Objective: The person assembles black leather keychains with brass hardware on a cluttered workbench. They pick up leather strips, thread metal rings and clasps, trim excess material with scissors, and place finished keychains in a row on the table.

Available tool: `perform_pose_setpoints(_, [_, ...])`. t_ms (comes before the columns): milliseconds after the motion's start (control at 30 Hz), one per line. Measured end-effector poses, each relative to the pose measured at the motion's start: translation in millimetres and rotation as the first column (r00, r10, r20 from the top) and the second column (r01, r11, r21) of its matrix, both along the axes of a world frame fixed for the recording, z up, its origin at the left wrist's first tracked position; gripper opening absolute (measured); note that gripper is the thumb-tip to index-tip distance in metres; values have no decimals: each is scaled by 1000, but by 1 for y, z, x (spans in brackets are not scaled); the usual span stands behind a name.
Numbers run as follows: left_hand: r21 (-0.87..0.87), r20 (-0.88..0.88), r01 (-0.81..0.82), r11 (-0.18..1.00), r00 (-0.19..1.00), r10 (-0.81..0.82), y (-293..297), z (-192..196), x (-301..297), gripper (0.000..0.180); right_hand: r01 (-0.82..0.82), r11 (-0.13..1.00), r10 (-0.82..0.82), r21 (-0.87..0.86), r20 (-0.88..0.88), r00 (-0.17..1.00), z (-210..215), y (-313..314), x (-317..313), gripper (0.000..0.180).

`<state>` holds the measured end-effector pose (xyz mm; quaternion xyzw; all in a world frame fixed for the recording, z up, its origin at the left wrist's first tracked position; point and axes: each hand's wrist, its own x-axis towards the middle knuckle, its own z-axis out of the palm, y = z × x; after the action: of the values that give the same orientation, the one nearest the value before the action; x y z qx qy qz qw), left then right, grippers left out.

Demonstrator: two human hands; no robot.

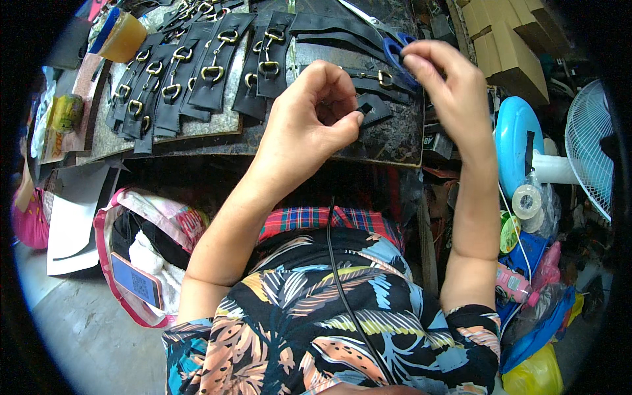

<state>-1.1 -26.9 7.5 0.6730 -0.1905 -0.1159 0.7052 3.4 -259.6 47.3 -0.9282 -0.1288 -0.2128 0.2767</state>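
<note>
Over the bench's front edge my left hand (313,112) is closed, thumb and fingers curled together. By its thumb tip is a short black leather strap piece (378,110); whether the fingers grip it is hidden. My right hand (454,89) is raised at the bench's right end, thumb and forefinger pinched. Those fingertips overlap the scissors' blue handles (391,47), and a small dark bit shows there that I cannot make out. Beyond my left hand lie several black leather straps with gold metal horsebit links (212,72). Plain black leather strips (339,26) lie farther back.
A tub of amber paste (123,38) stands at the back left. On the right are cardboard boxes (503,49), a blue-and-white fan (520,135) and a heap of bags and bottles. A pink-edged bag with a phone (137,280) on it sits at my left side.
</note>
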Motion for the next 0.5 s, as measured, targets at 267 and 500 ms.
perform_pose_setpoints(267, [-98,-84,16,995,996,-25,1,0,2,40,64,921,-238,-385,-426,873,5,-34,39,51])
perform_pose_setpoints(500, [-174,-123,27,984,991,-49,2,-2,8,57,49,924,201,379,-589,782,12,-33,-50,29])
